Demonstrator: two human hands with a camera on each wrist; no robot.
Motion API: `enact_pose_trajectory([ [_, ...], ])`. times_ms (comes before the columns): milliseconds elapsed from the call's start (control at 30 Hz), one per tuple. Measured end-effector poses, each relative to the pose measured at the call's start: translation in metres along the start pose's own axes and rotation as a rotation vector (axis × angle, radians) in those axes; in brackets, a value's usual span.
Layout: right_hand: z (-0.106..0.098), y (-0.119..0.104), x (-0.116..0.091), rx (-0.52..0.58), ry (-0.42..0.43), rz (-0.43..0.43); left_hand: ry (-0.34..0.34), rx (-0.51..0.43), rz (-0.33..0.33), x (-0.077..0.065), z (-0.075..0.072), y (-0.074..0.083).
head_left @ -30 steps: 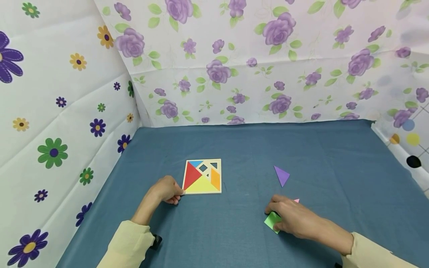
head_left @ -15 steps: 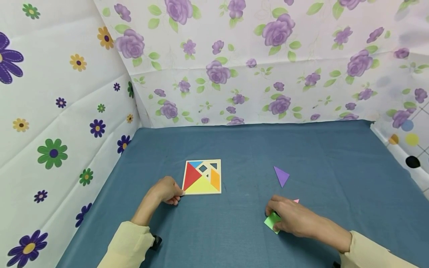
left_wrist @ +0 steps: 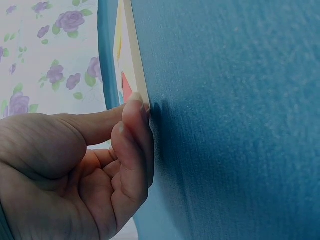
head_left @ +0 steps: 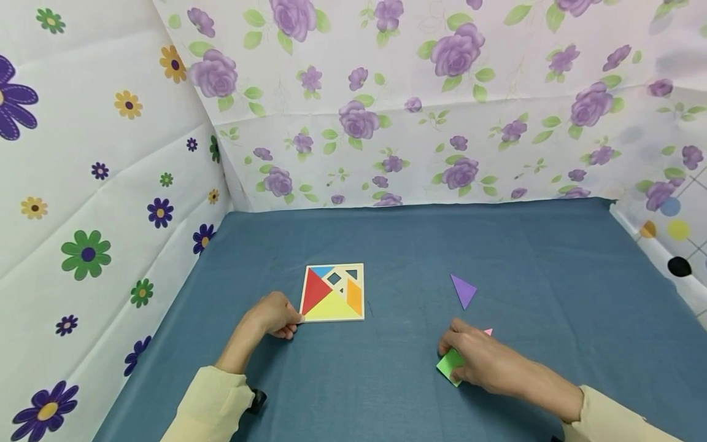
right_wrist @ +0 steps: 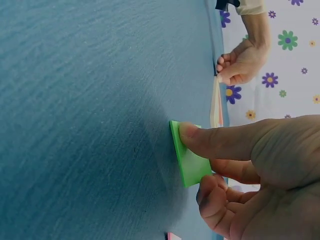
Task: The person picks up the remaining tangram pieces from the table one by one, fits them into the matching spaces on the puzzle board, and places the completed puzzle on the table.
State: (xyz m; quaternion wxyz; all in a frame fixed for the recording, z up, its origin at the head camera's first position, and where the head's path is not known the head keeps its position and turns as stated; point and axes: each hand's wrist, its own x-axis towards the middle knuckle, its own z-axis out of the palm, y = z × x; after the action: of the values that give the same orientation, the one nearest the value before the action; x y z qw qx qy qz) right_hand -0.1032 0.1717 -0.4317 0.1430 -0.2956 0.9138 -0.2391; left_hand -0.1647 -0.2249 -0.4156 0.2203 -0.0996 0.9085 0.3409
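Note:
My left hand (head_left: 278,314) pinches the near left corner of a wooden tangram board (head_left: 343,282); in the left wrist view, thumb and fingertips meet on its pale edge (left_wrist: 135,55). Red, yellow, orange and blue pieces lie in the board, beside a square hole and two triangular ones. My right hand (head_left: 477,356) holds a green square tangram piece (head_left: 448,368) between thumb and fingers. Seen from the right wrist, this green square (right_wrist: 192,160) is tilted close over the cloth, the thumb on its face. Beyond that hand lies a purple triangle (head_left: 464,291).
A pink piece (head_left: 488,331) peeks out from behind the right hand, mostly hidden. Blue cloth (head_left: 397,380) covers the table. Flowered sheets (head_left: 353,153) hang at the back and left.
The right hand and the green square have shifted very slightly to the right. The left hand and the board stay where they were.

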Motion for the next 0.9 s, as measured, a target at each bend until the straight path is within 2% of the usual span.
enact_pose_trajectory([
  [500,-0.002,0.001,-0.007,0.08,0.061,-0.049,-0.003,0.009,0.004,0.0,0.0,0.0],
  [900,-0.006,-0.001,-0.015,0.028,0.127,-0.09,-0.003,0.007,0.0,-0.001,0.0,0.001],
])
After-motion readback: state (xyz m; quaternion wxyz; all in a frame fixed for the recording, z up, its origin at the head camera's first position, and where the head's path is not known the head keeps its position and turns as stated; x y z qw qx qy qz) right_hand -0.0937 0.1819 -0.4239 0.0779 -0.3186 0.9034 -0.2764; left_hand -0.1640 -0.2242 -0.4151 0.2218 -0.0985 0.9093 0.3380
